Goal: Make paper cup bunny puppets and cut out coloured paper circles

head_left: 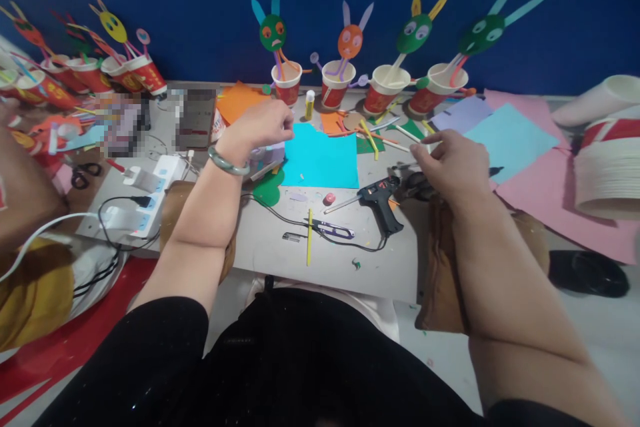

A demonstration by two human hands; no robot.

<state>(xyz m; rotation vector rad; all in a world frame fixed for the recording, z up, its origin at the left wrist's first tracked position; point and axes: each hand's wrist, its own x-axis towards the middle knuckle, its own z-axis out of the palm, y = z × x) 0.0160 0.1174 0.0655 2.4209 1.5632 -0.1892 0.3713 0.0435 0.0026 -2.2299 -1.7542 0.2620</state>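
My left hand, with a jade-coloured bangle on the wrist, is curled closed above the left edge of a bright blue paper sheet; what its fingers hold, if anything, is hidden. On the right, my right hand has thumb and fingers drawn together beside pale thin sticks; whether it grips one is not clear. Below it lies a black glue gun, its cord running left. In front of the blue sheet are purple-handled thread snips, a yellow stick and a small red round piece.
Along the blue wall stand several red-and-white paper cups with paper-faced figures. A glue stick is upright among them. At left are a power strip and scissors; at right, pink paper and stacked cups.
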